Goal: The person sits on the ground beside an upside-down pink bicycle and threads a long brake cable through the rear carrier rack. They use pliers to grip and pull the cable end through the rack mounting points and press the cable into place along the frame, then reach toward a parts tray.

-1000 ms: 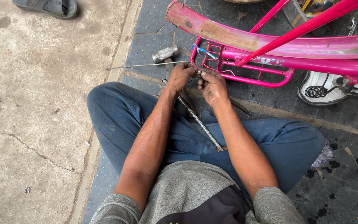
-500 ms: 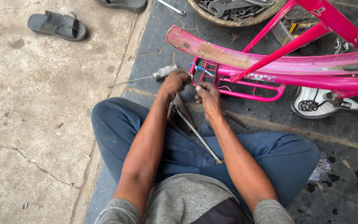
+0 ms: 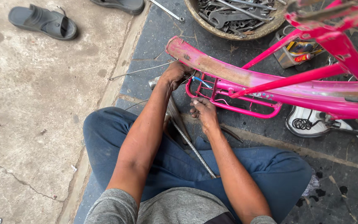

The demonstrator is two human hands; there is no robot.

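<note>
I sit cross-legged on the ground in blue trousers, facing an upturned pink bicycle frame (image 3: 311, 97). My left hand (image 3: 175, 74) rests against the near end of the rusty pink mudguard (image 3: 212, 66), fingers curled at the rear carrier rack (image 3: 233, 103); what it holds is hidden. My right hand (image 3: 204, 114) is closed just below the rack's front bar, gripping something small that I cannot make out. A threaded metal rod (image 3: 193, 149) lies across my lap between my forearms.
A round pan of spanners (image 3: 233, 18) sits at the top. A grey sandal (image 3: 42, 20) lies on the concrete at upper left. A thin wire (image 3: 139, 71) and a loose spanner (image 3: 166, 10) lie on the dark floor. A white object with a coil (image 3: 307, 122) is at right.
The view has tilted up, bringing the pan of spanners and the sandal into sight. My hands have separated: the left has risen to the mudguard end, the right stays below the rack.
</note>
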